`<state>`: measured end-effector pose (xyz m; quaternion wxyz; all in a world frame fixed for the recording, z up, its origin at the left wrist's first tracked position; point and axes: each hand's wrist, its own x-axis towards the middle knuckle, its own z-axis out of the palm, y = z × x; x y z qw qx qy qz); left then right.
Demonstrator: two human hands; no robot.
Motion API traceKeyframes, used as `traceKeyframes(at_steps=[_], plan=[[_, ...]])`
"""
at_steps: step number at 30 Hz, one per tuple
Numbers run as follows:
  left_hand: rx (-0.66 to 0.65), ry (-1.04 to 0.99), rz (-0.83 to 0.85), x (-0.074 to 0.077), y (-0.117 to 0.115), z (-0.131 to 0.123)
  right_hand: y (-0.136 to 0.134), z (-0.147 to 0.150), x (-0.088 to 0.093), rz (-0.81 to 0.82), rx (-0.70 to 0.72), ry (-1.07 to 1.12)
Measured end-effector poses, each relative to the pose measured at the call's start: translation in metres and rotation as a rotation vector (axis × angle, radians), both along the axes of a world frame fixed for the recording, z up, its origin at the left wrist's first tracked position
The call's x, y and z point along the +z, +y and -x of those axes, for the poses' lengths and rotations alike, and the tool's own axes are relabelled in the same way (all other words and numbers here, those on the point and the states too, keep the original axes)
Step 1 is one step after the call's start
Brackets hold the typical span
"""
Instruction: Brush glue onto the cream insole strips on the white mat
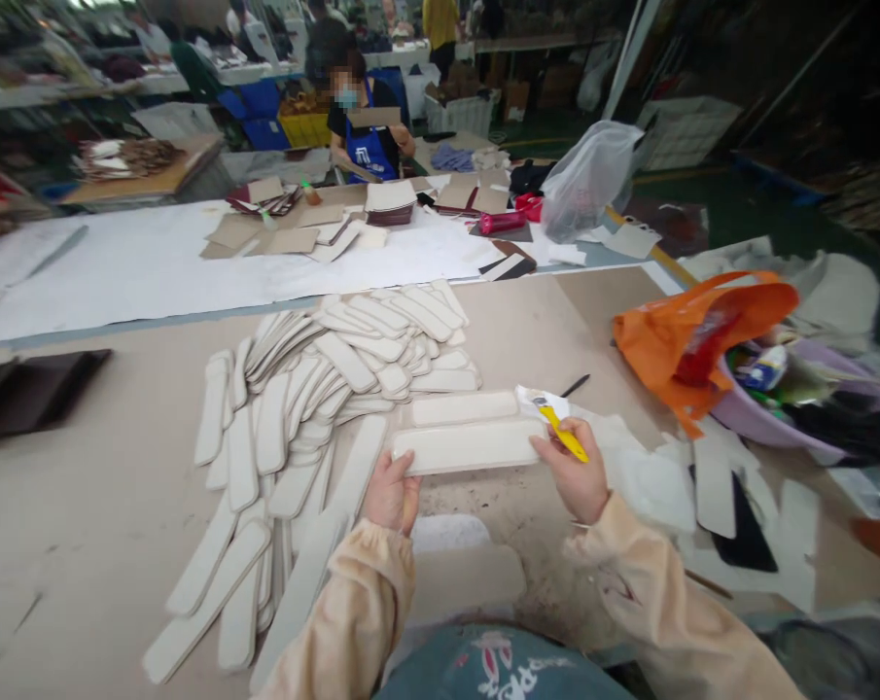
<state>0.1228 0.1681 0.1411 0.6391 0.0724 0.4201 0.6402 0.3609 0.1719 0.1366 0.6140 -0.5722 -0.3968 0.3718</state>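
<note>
Head view: the fingers of the left hand [392,491] were closed on the left end of a pale strip [473,446], while those of the right hand [580,474] pinched its right end and also held a yellow cutter [569,437], so the strip lay directly between the hands, its long axis running left to right. Just beyond its far edge, a second strip [465,407] lay roughly parallel, and a pile of strips [344,360] covered the bench [527,331] nearer the left hand.
</note>
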Motion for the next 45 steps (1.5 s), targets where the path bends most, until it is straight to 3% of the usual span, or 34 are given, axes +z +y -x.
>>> traceKeyframes(at_steps=[12,18,21,26,30,34,37,39,42,45], plan=[[-0.064,0.059,-0.035,-0.002,-0.002,-0.001,0.005,-0.008,-0.009,0.009,-0.058,0.027],[-0.101,0.087,0.045,-0.010,0.006,0.002,0.011,-0.007,-0.018,0.023,-0.037,0.019],[-0.141,0.177,0.089,-0.018,0.021,0.004,0.023,-0.008,-0.028,0.037,-0.044,0.016],[-0.146,0.531,0.092,-0.036,0.062,0.009,0.052,-0.011,-0.047,0.038,-0.025,-0.134],[-0.116,0.640,0.053,-0.052,0.092,0.011,0.075,-0.011,-0.057,0.051,-0.017,-0.301],[-0.107,0.689,0.048,-0.063,0.106,0.009,0.087,-0.008,-0.057,0.072,-0.009,-0.360],[-0.074,0.588,0.051,-0.056,0.106,0.007,0.086,-0.006,-0.048,0.057,0.009,-0.350],[0.000,0.402,0.035,-0.044,0.099,0.007,0.083,-0.001,-0.038,0.026,0.017,-0.287],[0.090,0.055,-0.012,-0.026,0.078,0.006,0.074,0.013,-0.023,-0.020,0.027,-0.131],[0.071,-0.187,0.008,-0.017,0.047,0.002,0.058,0.037,-0.011,-0.065,0.109,-0.059]])
